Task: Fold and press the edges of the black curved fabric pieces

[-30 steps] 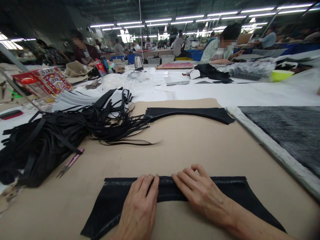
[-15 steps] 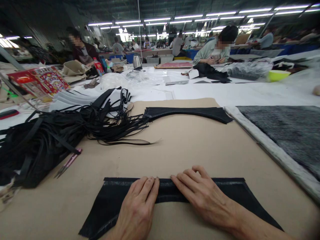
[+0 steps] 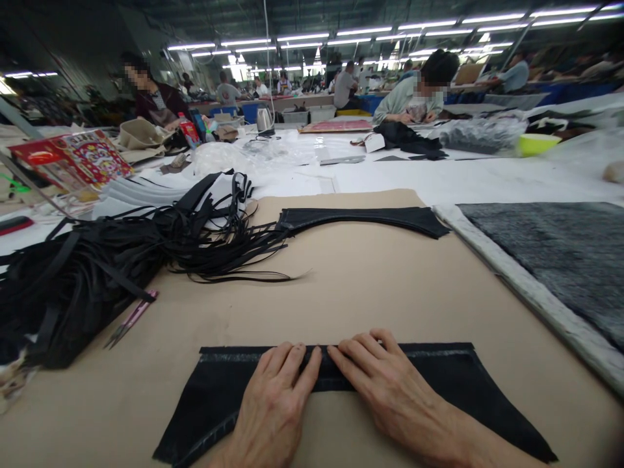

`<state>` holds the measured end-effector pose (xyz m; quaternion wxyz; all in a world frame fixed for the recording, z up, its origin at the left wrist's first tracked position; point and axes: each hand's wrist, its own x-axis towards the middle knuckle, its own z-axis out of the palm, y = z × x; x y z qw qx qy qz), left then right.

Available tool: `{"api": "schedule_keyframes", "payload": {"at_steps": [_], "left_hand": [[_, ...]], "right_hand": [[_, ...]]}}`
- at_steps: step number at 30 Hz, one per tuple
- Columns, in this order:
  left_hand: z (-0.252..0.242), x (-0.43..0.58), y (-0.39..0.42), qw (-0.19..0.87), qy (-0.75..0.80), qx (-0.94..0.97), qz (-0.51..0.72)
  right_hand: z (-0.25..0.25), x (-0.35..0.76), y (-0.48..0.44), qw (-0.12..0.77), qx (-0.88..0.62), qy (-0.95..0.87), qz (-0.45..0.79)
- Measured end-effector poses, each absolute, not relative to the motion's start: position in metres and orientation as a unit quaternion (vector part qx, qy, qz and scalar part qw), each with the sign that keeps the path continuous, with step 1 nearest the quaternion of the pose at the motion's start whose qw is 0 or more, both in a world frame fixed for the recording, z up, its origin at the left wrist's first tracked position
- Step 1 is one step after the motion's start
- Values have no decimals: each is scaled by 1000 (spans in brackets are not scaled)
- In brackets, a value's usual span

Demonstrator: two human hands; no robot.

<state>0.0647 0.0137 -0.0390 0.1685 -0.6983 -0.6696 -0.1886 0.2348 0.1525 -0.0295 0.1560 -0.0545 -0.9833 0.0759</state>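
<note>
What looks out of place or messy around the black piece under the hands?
Nothing looks damaged. The black piece lies flat under the left hand and right hand. Only the heap of black strips at left is untidy: loose strands trail onto the brown board, by the snips.

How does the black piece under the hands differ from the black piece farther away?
The near piece is pressed by the left hand and right hand; the far piece lies untouched. The near piece has a straight, folded top edge; the far piece is a narrow curved band. Both are black and flat.
</note>
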Motion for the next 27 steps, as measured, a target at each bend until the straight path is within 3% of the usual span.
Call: {"api": "schedule_keyframes", "payload": {"at_steps": [16,27], "left_hand": [[-33,68,8,71,-711,-674,-186],[-35,21,-33,136,-747,-636,-141]], "right_hand": [[-45,232,152,260,-52,-964,30],[-44,235,149,243,-70,-966,44]]}}
